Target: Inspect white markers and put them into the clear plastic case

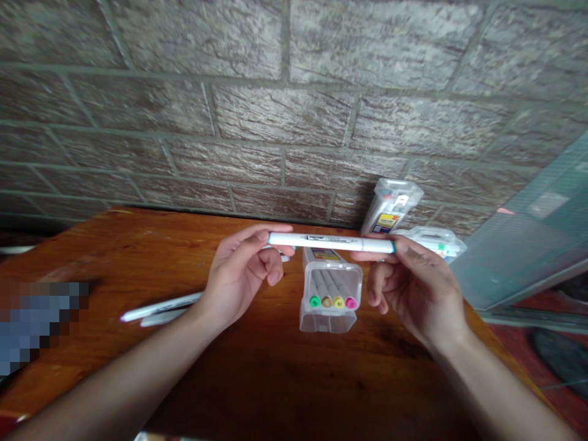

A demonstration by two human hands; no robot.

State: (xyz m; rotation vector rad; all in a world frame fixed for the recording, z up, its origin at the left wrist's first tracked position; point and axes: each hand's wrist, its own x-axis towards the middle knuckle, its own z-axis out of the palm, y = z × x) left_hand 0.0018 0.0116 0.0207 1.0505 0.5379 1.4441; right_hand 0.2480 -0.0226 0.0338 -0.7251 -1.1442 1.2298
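Note:
A white marker (331,242) with teal ends is held level between my two hands, above the table. My left hand (243,269) pinches its left end between thumb and fingers. At the other end, my right hand (418,285) grips the teal tip the same way. Below and behind the marker lies an open clear plastic case (333,321), its mouth facing me. Inside it several markers (332,288) show green, tan, yellow and pink ends. More white markers (160,306) lie on the table to the left, partly hidden by my left wrist.
The wooden table (275,380) meets a grey brick wall (285,110) at the back. A clear marker case (392,205) stands near the wall, and another clear case (441,242) is behind my right hand. A pixelated patch covers the table's left side. Glass panelling (528,226) is at the right.

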